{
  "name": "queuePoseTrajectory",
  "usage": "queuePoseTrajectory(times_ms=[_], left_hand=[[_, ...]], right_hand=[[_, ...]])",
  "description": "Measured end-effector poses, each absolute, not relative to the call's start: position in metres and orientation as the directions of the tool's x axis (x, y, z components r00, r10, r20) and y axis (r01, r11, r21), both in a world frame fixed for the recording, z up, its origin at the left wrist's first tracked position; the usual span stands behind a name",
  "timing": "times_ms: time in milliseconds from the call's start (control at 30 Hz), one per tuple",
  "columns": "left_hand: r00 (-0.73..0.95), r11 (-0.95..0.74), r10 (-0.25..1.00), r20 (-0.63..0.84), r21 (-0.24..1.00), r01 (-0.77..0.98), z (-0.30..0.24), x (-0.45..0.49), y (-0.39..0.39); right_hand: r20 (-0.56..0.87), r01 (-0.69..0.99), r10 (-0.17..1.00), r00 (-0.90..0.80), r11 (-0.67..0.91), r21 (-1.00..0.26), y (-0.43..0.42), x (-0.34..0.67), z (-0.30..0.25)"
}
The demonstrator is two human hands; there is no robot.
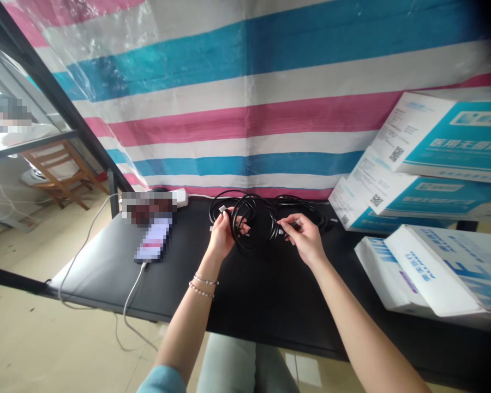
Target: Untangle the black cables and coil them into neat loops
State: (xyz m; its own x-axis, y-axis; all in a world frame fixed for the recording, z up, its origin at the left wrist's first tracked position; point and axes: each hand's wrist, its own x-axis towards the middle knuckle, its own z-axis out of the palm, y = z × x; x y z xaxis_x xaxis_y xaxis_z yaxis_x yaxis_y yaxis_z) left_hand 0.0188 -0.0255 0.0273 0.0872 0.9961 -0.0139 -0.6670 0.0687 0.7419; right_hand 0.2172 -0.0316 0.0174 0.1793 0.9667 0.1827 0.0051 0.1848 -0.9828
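Loops of a black cable (242,210) hang from my left hand (223,233), whose thumb and fingers pinch it near a light metal plug end. My right hand (305,236) pinches a dark connector with a small metal tip, beside another part of the looped cable. Both hands are just above the black tabletop (265,295), a short way apart. Behind them, more coiled black cable (298,203) lies at the back of the table. Whether the loops at both hands belong to one cable I cannot tell.
Blue-and-white boxes (442,144) are stacked at the right, with more white boxes (433,267) in front. A phone (153,240) on a charging cord (135,289) lies at the left by a white power strip (181,197). Striped sheeting (245,114) hangs behind.
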Motion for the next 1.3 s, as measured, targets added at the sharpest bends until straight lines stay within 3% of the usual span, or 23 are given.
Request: queuePoseTrajectory(times_ms=[367, 667, 1000, 1067, 1167, 1300], left_hand=[[0.125, 0.055, 0.992, 0.033, 0.765, -0.641, 0.025, 0.02, -0.026], [-0.009, -0.042, 0.999, 0.044, 0.828, -0.56, 0.027, 0.026, -0.029], [-0.054, -0.056, 0.998, 0.029, 0.775, -0.629, 0.029, 0.033, -0.033], [-0.068, -0.061, 0.997, 0.021, 0.754, -0.654, 0.028, 0.034, -0.032], [-0.086, -0.073, 0.996, 0.019, 0.723, -0.687, 0.026, 0.036, -0.031], [-0.123, -0.096, 0.992, 0.008, 0.678, -0.729, 0.024, 0.036, -0.03]], right_hand=[[0.301, 0.165, 0.943, 0.142, 0.277, -0.947, -0.031, 0.216, 0.012], [0.423, 0.358, 0.904, 0.066, 0.375, -0.855, -0.027, 0.218, 0.006], [0.484, 0.315, 0.849, 0.212, 0.409, -0.856, -0.03, 0.211, 0.004], [0.425, 0.205, 0.872, 0.242, 0.382, -0.901, -0.029, 0.211, 0.004], [0.184, -0.161, 0.958, 0.221, 0.222, -0.962, -0.031, 0.209, 0.007], [-0.048, -0.564, 0.991, 0.126, 0.032, -0.825, -0.034, 0.208, 0.018]])
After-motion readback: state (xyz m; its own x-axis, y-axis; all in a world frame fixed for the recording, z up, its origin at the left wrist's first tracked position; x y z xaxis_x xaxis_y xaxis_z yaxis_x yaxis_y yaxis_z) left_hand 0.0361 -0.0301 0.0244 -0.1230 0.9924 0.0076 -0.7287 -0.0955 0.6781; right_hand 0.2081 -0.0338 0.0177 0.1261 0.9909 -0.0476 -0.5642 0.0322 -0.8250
